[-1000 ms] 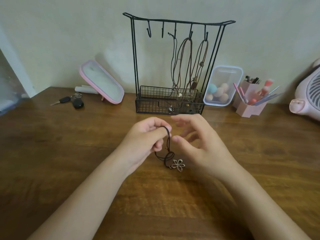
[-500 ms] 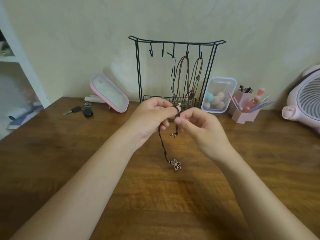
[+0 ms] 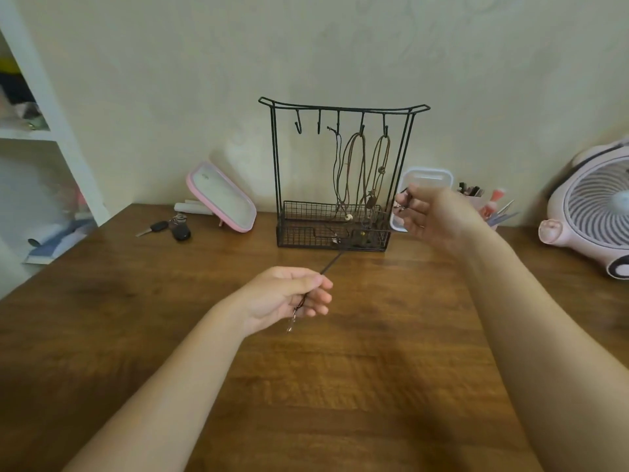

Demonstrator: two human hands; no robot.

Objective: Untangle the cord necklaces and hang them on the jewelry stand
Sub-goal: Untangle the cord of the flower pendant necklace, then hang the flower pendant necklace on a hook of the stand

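Pinches dark cord necklace (image 3: 332, 264) taut in front of jewelry stand (image 3: 274, 165), using curled left hand (image 3: 289, 294) and right hand (image 3: 430, 218).

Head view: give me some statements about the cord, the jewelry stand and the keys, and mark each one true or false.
1. The left hand and right hand each hold the dark cord. True.
2. Every hook on the jewelry stand carries a necklace. False: the two leftmost hooks are bare.
3. The keys lie right of the stand. False: they lie to its left, near the pink mirror.
4. The right hand is raised higher than the left. True.
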